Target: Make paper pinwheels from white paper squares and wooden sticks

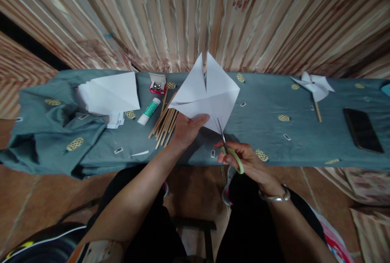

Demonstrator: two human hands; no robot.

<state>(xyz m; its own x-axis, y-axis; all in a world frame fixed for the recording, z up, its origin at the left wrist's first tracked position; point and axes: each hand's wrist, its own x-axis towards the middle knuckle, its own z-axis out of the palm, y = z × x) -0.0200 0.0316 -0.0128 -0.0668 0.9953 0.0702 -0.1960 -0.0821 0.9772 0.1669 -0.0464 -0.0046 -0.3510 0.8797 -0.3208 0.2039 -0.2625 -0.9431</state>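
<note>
My left hand (189, 130) grips a square sheet of white paper (219, 88) near its lower left edge, with the thumb on top. Slits run in from the paper's far corner and its left corner. Green-handled scissors (234, 158) are in my right hand (243, 159), fingers through the loops. Their blades meet the paper's near corner and point toward its middle. The paper is held above the cloth-covered table. Partly under its left side lies a bundle of thin wooden sticks (166, 130).
On the blue-green cloth (258, 113) to the left are a stack of white paper (114, 92), a glue stick (149, 111) and a small red box of metal pins (157, 84). A paper pinwheel (313, 86) on a stick and a black phone (363, 130) lie right. A curtain (195, 15) hangs behind.
</note>
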